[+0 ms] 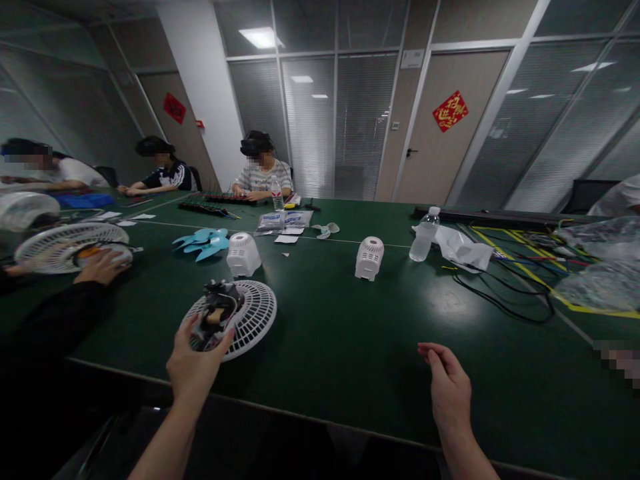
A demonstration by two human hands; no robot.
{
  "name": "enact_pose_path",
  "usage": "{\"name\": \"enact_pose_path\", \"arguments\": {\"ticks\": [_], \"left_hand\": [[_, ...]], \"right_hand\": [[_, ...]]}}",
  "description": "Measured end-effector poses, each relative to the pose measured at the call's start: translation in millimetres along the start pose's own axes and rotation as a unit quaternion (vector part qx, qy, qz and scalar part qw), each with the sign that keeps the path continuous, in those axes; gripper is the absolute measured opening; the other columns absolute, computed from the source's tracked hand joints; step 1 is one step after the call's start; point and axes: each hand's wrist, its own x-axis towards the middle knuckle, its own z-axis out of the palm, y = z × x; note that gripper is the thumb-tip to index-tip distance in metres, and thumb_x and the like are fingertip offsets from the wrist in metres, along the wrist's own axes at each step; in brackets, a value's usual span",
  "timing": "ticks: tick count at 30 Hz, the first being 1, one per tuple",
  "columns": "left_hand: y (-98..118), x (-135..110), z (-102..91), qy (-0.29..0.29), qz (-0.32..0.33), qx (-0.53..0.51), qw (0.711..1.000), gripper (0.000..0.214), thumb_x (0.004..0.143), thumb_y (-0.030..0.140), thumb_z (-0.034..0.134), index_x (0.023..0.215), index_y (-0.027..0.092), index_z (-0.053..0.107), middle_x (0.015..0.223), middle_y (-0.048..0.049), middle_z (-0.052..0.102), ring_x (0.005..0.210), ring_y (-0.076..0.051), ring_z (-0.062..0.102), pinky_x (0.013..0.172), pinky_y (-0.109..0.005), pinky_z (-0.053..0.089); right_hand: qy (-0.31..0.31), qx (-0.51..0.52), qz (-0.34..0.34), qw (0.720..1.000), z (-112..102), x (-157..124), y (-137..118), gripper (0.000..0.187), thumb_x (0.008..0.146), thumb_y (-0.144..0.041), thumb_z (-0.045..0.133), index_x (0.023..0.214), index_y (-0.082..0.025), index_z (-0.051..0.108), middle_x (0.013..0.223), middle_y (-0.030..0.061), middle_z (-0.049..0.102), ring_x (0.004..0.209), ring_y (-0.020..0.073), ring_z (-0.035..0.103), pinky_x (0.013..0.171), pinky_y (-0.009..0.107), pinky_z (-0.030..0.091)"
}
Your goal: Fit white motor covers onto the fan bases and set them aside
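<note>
My left hand point(193, 365) grips the near side of a small black fan motor point(216, 315) that stands on a round white fan grille point(253, 317) lying flat on the green table point(350, 320). My right hand point(449, 387) hovers above the table's front edge, fingers loosely apart, holding nothing. Beyond the grille lie light-blue fan blades point(204, 243) and a white motor housing point(243, 254). A second white housing point(369, 257) stands further right.
A water bottle point(424, 235), crumpled white paper point(463, 249) and tangled cables point(510, 280) lie at the right. A neighbour's dark-sleeved hand point(103, 265) rests on another white grille point(67, 245) at the left. Three people sit at the far end.
</note>
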Motion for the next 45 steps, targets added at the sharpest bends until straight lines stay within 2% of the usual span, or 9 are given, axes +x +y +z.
{"name": "enact_pose_path", "arguments": {"ticks": [4,8,14,18,23,34,37,40,45], "left_hand": [[43.8,-56.3,11.3,-0.035,0.062,-0.069,0.995,0.077,0.067,0.045,0.080,0.137,0.026,0.052,0.134,-0.0077,0.063,0.119,-0.031,0.063,0.108,-0.046,0.048],[78.1,-110.5,26.9,-0.114,0.134,-0.148,0.973,0.078,0.067,0.042,0.079,0.138,0.025,0.051,0.133,-0.0104,0.063,0.119,-0.031,0.063,0.106,-0.045,0.050],[112.3,-176.0,44.6,-0.211,0.180,-0.213,0.937,0.078,0.071,0.033,0.078,0.140,0.032,0.044,0.138,-0.0117,0.058,0.130,-0.032,0.055,0.109,-0.051,0.047],[125.5,-201.9,51.7,-0.222,0.183,-0.219,0.932,0.079,0.072,0.034,0.078,0.142,0.034,0.040,0.140,-0.0127,0.056,0.135,-0.035,0.051,0.116,-0.062,0.036],[133.2,-216.6,52.8,-0.257,0.171,-0.219,0.926,0.080,0.077,0.028,0.074,0.145,0.038,0.032,0.146,-0.0121,0.051,0.141,-0.035,0.044,0.120,-0.067,0.025],[127.3,-243.0,42.7,-0.329,0.225,-0.187,0.898,0.092,0.078,0.020,0.065,0.154,0.035,0.014,0.158,-0.0125,0.036,0.149,-0.037,0.030,0.120,-0.072,0.016],[123.6,-236.5,37.2,-0.336,0.235,-0.182,0.894,0.092,0.081,0.024,0.066,0.155,0.036,0.012,0.158,-0.0121,0.037,0.148,-0.036,0.031,0.122,-0.070,0.016],[118.2,-222.4,31.6,-0.348,0.247,-0.187,0.885,0.077,0.086,0.029,0.062,0.152,0.034,0.023,0.153,-0.0120,0.044,0.144,-0.033,0.039,0.120,-0.063,0.028],[124.3,-167.5,39.3,-0.341,0.274,-0.224,0.871,0.038,0.093,0.031,0.052,0.131,0.027,0.051,0.131,-0.0106,0.060,0.124,-0.028,0.057,0.105,-0.049,0.049]], "right_hand": [[-0.008,-0.018,-0.020,1.000,1.3,-1.5,-3.3,0.031,0.086,-0.044,0.056,0.096,-0.019,0.071,0.098,0.0093,0.074,0.094,0.0282,0.068,0.080,0.038,0.050],[-0.056,-0.032,-0.067,0.996,6.1,-4.0,-5.2,0.031,0.086,-0.045,0.056,0.098,-0.020,0.070,0.096,0.0099,0.076,0.093,0.0279,0.070,0.083,0.040,0.054],[-0.177,-0.121,-0.106,0.971,15.2,-6.0,-6.3,0.047,0.090,-0.049,0.055,0.129,-0.023,0.061,0.113,0.0090,0.076,0.106,0.0278,0.070,0.097,0.046,0.052],[-0.171,-0.151,-0.117,0.967,15.9,-3.7,-4.3,0.051,0.091,-0.051,0.052,0.133,-0.021,0.059,0.122,0.0101,0.073,0.114,0.0291,0.068,0.100,0.047,0.051],[-0.161,-0.179,-0.144,0.960,17.4,0.1,-2.1,0.049,0.092,-0.050,0.050,0.132,-0.022,0.058,0.127,0.0098,0.069,0.117,0.0289,0.065,0.102,0.048,0.049],[-0.127,-0.261,-0.149,0.945,23.3,3.5,1.5,0.062,0.091,-0.054,0.048,0.141,-0.017,0.047,0.134,0.0166,0.062,0.124,0.0351,0.057,0.104,0.053,0.045],[-0.131,-0.267,-0.138,0.945,23.3,2.8,-3.1,0.064,0.092,-0.055,0.046,0.143,-0.016,0.047,0.134,0.0169,0.062,0.124,0.0355,0.057,0.104,0.053,0.044],[-0.133,-0.269,-0.124,0.946,23.0,1.7,-7.4,0.065,0.091,-0.055,0.046,0.143,-0.017,0.047,0.135,0.0164,0.062,0.124,0.0358,0.058,0.104,0.053,0.044],[-0.130,-0.272,-0.111,0.947,22.1,0.8,-9.8,0.066,0.091,-0.056,0.047,0.144,-0.018,0.046,0.136,0.0156,0.062,0.125,0.0353,0.057,0.105,0.053,0.043]]}}
